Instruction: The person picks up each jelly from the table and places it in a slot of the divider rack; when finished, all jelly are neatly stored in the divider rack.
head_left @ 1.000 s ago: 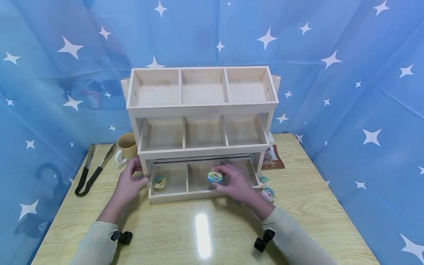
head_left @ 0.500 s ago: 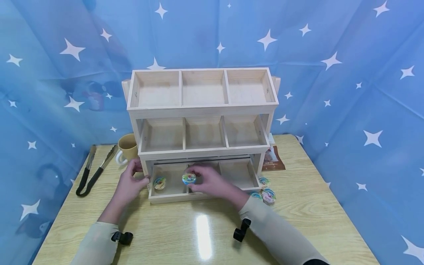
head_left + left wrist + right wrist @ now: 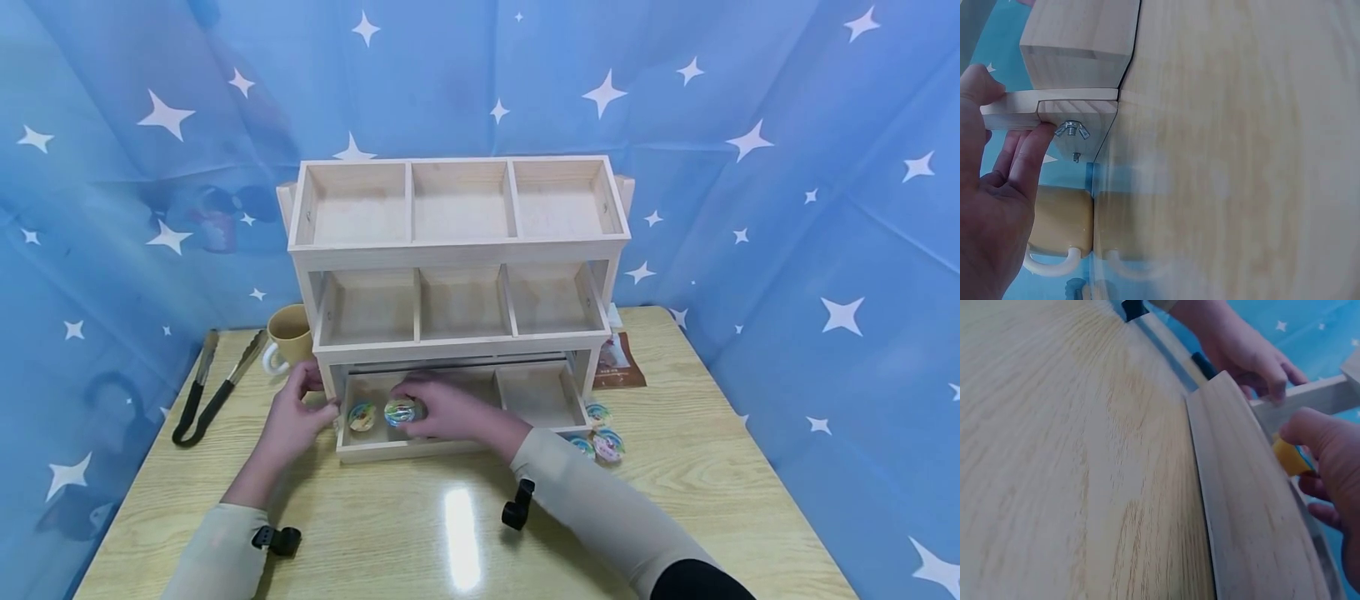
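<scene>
A small jelly cup with a colourful foil lid (image 3: 400, 411) is pinched between the thumb and fingers of my right hand (image 3: 448, 410), over the bottom tier's left compartment. The right wrist view shows the cup's yellow side (image 3: 1290, 457). Another jelly cup (image 3: 361, 417) lies in that same compartment, at its left. My left hand (image 3: 295, 418) grips the left side of the three-tier wooden rack (image 3: 457, 346). In the left wrist view, its thumb and fingers lie on opposite faces of a side board (image 3: 1010, 112), near a wing nut (image 3: 1072, 129).
Several jelly cups (image 3: 608, 446) lie on the table (image 3: 375, 533) by the rack's right front corner. A brown packet (image 3: 618, 362) lies behind them. To the left are a tan mug (image 3: 289, 332) and black-handled tongs (image 3: 212, 400). A starry blue cloth (image 3: 787, 208) hangs behind.
My right hand has carried the jelly cup leftward from the middle of the bottom tier to its left compartment. The left hand has kept its grip on the rack.
</scene>
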`<action>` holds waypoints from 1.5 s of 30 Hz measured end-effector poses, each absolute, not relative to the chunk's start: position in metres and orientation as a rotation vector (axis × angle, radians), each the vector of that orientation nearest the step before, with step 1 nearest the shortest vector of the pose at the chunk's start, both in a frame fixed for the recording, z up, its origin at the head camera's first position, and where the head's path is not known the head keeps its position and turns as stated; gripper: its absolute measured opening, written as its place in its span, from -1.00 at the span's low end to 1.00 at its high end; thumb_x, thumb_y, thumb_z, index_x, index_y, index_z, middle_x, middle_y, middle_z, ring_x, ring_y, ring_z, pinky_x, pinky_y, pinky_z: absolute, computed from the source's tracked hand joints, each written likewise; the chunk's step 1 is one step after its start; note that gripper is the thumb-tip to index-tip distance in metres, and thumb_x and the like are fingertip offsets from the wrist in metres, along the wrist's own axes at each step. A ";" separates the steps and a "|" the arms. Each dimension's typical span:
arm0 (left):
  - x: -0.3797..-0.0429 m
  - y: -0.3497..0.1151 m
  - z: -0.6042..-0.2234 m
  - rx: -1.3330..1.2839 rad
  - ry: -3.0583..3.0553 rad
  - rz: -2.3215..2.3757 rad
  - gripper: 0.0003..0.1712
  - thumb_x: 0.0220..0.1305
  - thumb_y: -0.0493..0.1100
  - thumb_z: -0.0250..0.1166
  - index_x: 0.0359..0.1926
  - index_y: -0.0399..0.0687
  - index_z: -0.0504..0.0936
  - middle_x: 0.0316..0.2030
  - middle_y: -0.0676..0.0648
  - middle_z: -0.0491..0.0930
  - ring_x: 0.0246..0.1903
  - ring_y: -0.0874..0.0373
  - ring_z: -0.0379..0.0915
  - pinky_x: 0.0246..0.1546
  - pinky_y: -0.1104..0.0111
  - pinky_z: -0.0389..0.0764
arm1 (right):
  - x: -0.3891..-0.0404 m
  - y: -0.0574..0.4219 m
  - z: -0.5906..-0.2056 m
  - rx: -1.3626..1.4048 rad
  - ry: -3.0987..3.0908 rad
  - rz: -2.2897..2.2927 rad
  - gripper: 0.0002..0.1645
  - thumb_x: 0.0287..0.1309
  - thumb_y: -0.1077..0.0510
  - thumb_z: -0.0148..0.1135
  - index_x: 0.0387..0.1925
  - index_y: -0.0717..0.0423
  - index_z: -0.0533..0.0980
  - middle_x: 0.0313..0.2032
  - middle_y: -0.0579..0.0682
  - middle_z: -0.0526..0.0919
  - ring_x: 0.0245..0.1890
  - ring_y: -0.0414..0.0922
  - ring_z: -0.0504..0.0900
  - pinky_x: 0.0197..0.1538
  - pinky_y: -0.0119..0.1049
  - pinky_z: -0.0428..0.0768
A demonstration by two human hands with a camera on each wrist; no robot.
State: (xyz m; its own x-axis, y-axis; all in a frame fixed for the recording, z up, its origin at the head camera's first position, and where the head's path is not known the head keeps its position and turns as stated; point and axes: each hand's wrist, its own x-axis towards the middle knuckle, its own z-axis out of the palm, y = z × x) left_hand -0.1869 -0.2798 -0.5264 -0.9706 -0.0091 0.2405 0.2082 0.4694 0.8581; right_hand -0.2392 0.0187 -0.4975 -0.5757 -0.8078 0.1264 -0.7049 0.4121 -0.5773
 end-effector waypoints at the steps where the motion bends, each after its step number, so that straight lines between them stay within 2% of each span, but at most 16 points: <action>1: -0.187 -0.280 -0.527 -0.170 -2.506 -1.508 -0.41 0.30 -0.45 0.44 0.30 -0.18 0.47 0.10 -0.21 0.63 0.04 0.15 0.53 -0.08 0.38 0.64 | -0.240 0.017 -0.498 -1.374 2.501 -0.859 -0.38 0.38 0.02 0.52 0.38 0.12 0.62 0.15 -0.07 0.71 -0.21 -0.33 0.60 -0.10 -0.50 0.61; 4: -0.187 -0.280 -0.526 -0.174 -2.501 -1.511 -0.41 0.30 -0.46 0.43 0.30 -0.19 0.47 0.10 -0.22 0.63 0.04 0.16 0.53 -0.11 0.40 0.65 | -0.242 0.013 -0.499 -1.431 2.538 -0.788 -0.40 0.37 -0.02 0.53 0.35 0.08 0.64 0.14 -0.12 0.72 0.01 -0.29 0.60 0.07 -0.50 0.57; 7: -0.187 -0.279 -0.526 -0.180 -2.497 -1.516 -0.39 0.29 -0.47 0.43 0.31 -0.19 0.47 0.10 -0.22 0.62 0.03 0.16 0.53 -0.13 0.42 0.66 | -0.243 0.010 -0.499 -1.448 2.567 -0.736 -0.40 0.37 -0.06 0.53 0.34 0.04 0.66 0.15 -0.16 0.72 0.12 -0.26 0.60 0.19 -0.46 0.54; 25: -0.188 -0.278 -0.528 -0.183 -2.496 -1.520 -0.37 0.29 -0.47 0.43 0.32 -0.17 0.46 0.12 -0.23 0.61 0.05 0.11 0.52 -0.12 0.43 0.67 | -0.246 0.000 -0.511 -1.326 2.658 -0.540 -0.38 0.38 -0.28 0.49 0.35 -0.18 0.67 0.20 -0.27 0.71 0.19 -0.27 0.59 0.30 -0.31 0.51; 32: -0.187 -0.279 -0.529 -0.177 -2.497 -1.525 -0.37 0.30 -0.44 0.46 0.34 -0.14 0.47 0.13 -0.20 0.62 0.05 0.14 0.52 -0.12 0.43 0.66 | -0.246 -0.001 -0.510 -1.303 2.639 -0.552 -0.34 0.37 -0.29 0.51 0.37 -0.17 0.66 0.22 -0.24 0.70 0.18 -0.27 0.59 0.26 -0.34 0.53; 39: -0.187 -0.279 -0.527 -0.178 -2.501 -1.526 -0.36 0.31 -0.40 0.47 0.35 -0.12 0.46 0.14 -0.20 0.62 0.06 0.14 0.51 -0.12 0.42 0.64 | -0.247 0.000 -0.507 -1.333 2.651 -0.562 -0.32 0.32 -0.29 0.56 0.35 -0.16 0.66 0.24 -0.23 0.69 0.26 -0.24 0.57 0.36 -0.33 0.49; 45: -0.186 -0.280 -0.526 -0.174 -2.503 -1.538 -0.35 0.32 -0.41 0.46 0.37 -0.12 0.46 0.16 -0.20 0.61 0.07 0.09 0.50 -0.11 0.43 0.65 | -0.247 0.004 -0.507 -1.354 2.615 -0.658 -0.34 0.33 -0.24 0.57 0.35 -0.10 0.67 0.25 -0.20 0.69 0.27 -0.24 0.58 0.35 -0.37 0.51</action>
State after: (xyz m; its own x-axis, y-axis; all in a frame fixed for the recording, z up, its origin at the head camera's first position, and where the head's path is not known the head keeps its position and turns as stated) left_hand -0.1862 -0.2798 -0.5260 -0.9734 -0.0035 0.2292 0.2029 0.4523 0.8685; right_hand -0.2474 0.0038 -0.5066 -0.5909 -0.8020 0.0872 -0.7479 0.5040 -0.4321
